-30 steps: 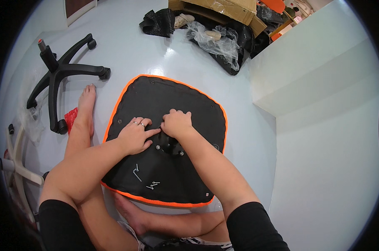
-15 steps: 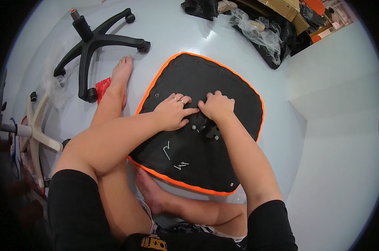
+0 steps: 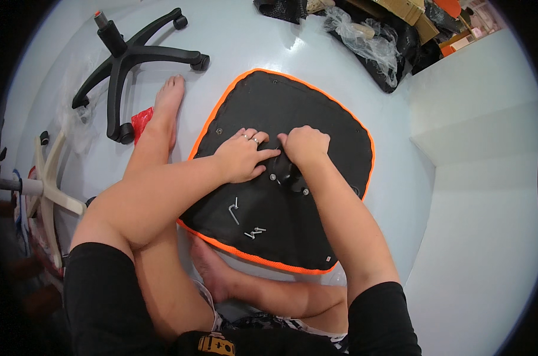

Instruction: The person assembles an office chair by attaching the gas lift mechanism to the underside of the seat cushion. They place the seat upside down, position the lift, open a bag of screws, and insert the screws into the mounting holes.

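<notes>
In front of me lies a seat cushion (image 3: 233,196), its black underside up and its rim edged in orange. A glossy black part (image 3: 288,173), its kind partly hidden, rests on it beneath my right hand (image 3: 305,146). That hand is curled over the part's far end, thumb to the left, fingertips out of sight. Flat on the cushion is my left hand (image 3: 240,155), fingers apart, its index finger reaching toward the part. Round metal fasteners (image 3: 273,177) show by the part. Closer to me are a hex key (image 3: 234,215) and several loose screws (image 3: 254,233).
A black five-star chair base (image 3: 123,59) with casters stands at the far left, near a red wrapper (image 3: 141,121). Left of my leg is a white chair base (image 3: 51,188). Clear plastic wrap (image 3: 379,50) and a cardboard box (image 3: 399,9) lie at the back right, beside a white wall (image 3: 476,118).
My right hand's fingers have drawn in, from spread to curled over the black part. My left hand stays almost in place. The whole view has shifted slightly.
</notes>
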### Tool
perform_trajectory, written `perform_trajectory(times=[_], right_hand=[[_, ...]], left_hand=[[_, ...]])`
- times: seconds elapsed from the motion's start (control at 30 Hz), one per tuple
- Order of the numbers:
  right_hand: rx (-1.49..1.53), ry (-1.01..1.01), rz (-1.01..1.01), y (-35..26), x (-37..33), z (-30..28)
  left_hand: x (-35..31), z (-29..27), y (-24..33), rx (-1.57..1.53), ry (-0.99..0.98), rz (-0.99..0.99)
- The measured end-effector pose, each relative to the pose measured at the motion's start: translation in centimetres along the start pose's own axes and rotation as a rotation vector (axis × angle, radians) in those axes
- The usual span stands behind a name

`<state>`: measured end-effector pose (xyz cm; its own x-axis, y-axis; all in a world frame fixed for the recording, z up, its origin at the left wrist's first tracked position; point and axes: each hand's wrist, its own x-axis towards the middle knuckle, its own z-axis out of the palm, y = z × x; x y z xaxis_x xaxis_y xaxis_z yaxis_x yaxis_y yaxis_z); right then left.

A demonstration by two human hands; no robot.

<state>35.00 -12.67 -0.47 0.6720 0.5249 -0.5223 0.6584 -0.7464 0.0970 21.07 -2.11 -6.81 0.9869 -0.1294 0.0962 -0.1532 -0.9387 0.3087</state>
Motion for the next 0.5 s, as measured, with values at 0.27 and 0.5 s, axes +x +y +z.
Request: perform_trajectory(times=[0.27,0.5], right_hand=[[0.004,0.1,-0.023,0.2,-0.4,1.2],[-0.036,0.125,-0.016,0.8,0.8,2.5]], left_hand=[[0.2,-0.7,-0.4,-0.044,-0.012,-0.002],[-0.3,-2.6,-7.6,-0.028,0.243,-0.441]])
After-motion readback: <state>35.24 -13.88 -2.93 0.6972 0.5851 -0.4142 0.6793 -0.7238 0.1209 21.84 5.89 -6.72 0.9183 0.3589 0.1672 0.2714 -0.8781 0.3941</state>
